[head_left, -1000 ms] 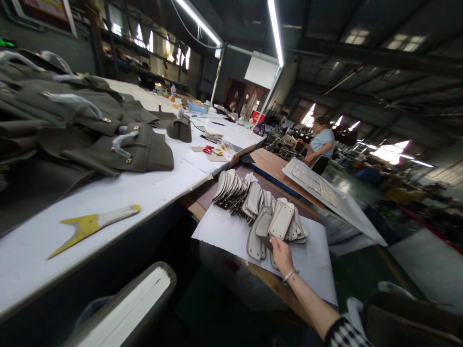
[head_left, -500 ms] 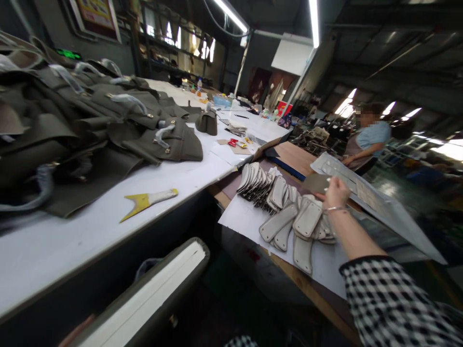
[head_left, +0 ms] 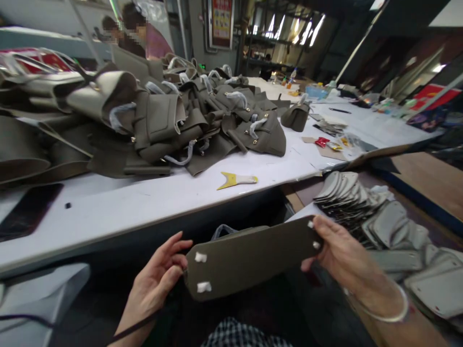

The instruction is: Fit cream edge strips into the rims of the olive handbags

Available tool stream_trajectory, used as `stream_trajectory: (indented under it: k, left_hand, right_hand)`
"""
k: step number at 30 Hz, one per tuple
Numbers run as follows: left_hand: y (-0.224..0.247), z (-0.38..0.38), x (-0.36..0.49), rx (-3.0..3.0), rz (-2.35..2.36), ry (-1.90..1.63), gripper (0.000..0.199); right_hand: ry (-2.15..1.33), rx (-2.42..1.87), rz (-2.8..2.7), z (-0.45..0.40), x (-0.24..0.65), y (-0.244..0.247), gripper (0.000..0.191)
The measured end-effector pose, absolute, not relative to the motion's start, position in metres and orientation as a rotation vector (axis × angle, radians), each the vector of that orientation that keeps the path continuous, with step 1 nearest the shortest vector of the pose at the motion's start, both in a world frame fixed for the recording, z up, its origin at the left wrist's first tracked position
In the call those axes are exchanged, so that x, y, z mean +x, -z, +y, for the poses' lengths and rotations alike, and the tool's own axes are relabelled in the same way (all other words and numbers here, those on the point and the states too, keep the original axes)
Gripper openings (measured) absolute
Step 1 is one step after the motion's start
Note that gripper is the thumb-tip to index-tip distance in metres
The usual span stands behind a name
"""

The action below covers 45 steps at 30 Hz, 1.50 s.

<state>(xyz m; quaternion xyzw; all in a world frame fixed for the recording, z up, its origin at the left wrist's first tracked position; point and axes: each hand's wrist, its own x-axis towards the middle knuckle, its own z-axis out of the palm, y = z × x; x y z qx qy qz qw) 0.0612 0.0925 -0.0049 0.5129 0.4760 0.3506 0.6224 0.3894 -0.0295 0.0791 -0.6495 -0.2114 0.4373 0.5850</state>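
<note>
A long dark olive panel (head_left: pixel 253 258) with rounded ends and white tabs near its corners spans the space between my hands. My right hand (head_left: pixel 334 248) pinches its right end, thumb at the upper corner. At the left end, my left hand (head_left: pixel 157 274) has thumb and fingers closed near the edge; an olive piece with a plastic-wrapped handle shows partly behind the panel, mostly hidden. Light grey rounded pieces (head_left: pixel 394 221) lie piled to the right of my right hand. A yellow and white forked tool (head_left: pixel 237 180) lies on the white table beyond the panel.
Olive bag parts (head_left: pixel 159 120) with wrapped handles heap across the white table (head_left: pixel 144 207). A dark phone (head_left: pixel 31 209) lies at the left. Small red and yellow packets (head_left: pixel 327 143) are farther right. Two people (head_left: pixel 155 41) are behind the heap.
The view has turned left. My right hand has come back from the grey pile with the olive panel, now held in front of me. My left hand has come fully into view.
</note>
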Motion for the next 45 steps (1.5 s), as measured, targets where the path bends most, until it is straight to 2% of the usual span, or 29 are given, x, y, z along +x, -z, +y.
stream_trajectory:
  k: [3,6,9,13,19,25,45]
  left_hand:
    - [-0.005,0.075,0.059,0.816,0.978,-0.614,0.07]
    - [-0.004,0.065,0.062,0.75,1.108,-0.498,0.05]
    - [0.003,0.067,0.066,0.83,1.192,-0.547,0.044]
    - [0.013,0.074,0.07,0.922,1.283,-0.627,0.045]
    - [0.027,0.079,0.076,0.945,1.413,-0.602,0.049]
    - [0.031,0.087,0.079,0.931,1.473,-0.584,0.05]
    - [0.035,0.09,0.078,0.808,1.5,-0.511,0.051]
  right_hand:
    - [-1.327,-1.349,-0.434,-0.022,0.361,-0.051,0.033]
    - [-1.383,-1.37,-0.408,-0.021,0.353,-0.032,0.032]
    - [-1.302,-1.523,-0.432,-0.021,0.36,-0.016,0.038]
    - [-1.099,-1.791,-0.544,-0.019,0.374,0.006,0.047]
    - [-1.015,-1.948,-0.517,-0.015,0.384,0.021,0.052]
    - [-1.026,-1.978,-0.413,-0.004,0.387,0.024,0.058]
    - [-1.216,-1.823,-0.181,-0.008,0.392,0.037,0.052]
